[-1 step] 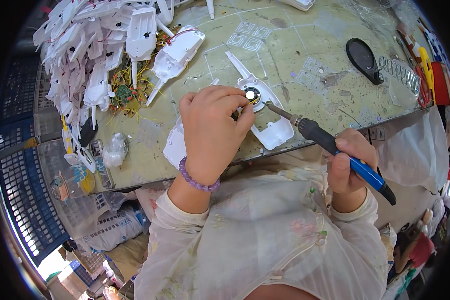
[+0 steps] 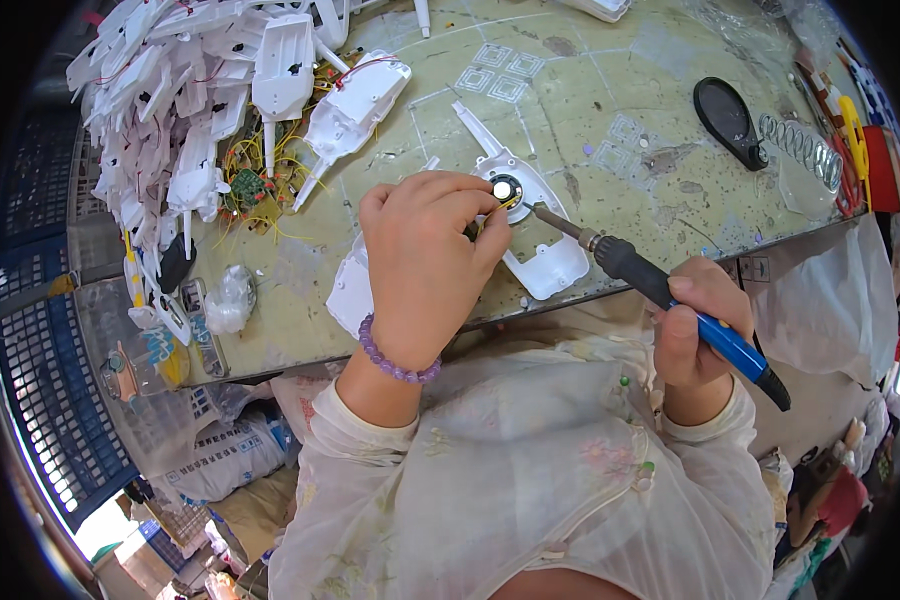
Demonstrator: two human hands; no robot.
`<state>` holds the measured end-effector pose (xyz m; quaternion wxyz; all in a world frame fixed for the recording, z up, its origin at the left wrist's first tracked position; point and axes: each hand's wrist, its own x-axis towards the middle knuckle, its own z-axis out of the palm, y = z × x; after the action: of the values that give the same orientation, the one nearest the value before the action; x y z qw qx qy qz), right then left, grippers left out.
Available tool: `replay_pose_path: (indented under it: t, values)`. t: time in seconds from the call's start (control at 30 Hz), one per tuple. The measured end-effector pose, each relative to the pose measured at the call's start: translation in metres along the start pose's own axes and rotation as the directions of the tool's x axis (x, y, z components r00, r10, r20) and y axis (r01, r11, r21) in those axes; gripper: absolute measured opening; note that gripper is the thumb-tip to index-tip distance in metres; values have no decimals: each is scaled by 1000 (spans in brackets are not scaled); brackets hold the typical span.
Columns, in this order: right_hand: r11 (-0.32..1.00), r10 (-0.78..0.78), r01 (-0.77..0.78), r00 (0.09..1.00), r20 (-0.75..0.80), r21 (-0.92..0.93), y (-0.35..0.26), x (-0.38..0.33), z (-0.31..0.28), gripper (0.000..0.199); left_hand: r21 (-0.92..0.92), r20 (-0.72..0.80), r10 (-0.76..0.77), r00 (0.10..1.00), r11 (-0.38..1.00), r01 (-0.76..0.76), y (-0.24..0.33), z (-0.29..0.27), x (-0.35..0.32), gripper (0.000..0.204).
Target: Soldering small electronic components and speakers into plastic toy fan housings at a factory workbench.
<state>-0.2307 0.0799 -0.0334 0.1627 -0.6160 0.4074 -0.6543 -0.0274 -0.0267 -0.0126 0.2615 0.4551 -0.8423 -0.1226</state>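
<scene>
My right hand (image 2: 705, 322) grips a soldering iron (image 2: 660, 285) with a blue and black handle. The iron's metal tip reaches the edge of a small round speaker (image 2: 507, 190), black with a shiny silver centre. This speaker sits in an open white plastic casing (image 2: 548, 268) with a narrow handle, lying on the table. My left hand (image 2: 425, 250), a purple bead bracelet at its wrist, is closed in a pinch beside the speaker. A yellow wire (image 2: 511, 203) shows at its fingertips; what lies under the palm is hidden. Another white casing part (image 2: 350, 290) peeks out below that hand.
White casings (image 2: 170, 90) are heaped at the far left, beside green circuit boards (image 2: 247, 190) with yellow wires. A black oval magnifier (image 2: 725, 115), a coiled metal stand (image 2: 800, 150) and yellow-handled pliers (image 2: 854, 140) lie far right. The table's near edge (image 2: 610, 292) runs before me.
</scene>
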Motion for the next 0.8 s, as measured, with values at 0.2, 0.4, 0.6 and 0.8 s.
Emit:
replay_pose_path:
  t: [0.2,0.4,0.6,0.8]
  values:
    - [1000,7,-6,1000,16,-11,0,2,4,21,1,-23,17,1000,1000,-17,0,2,0,4]
    - [1000,17,-16,1000,7,-5,3,0,3,19,11,-23,24,999,1000,-24,1,1,-1,4]
    - [999,35,-34,999,-23,32,5,-2,5,19,17,-22,26,999,1000,-26,1,1,-1,4]
    - [999,33,-33,999,1,18,4,-1,5,19,28,-6,24,1000,999,-24,1,1,-2,7]
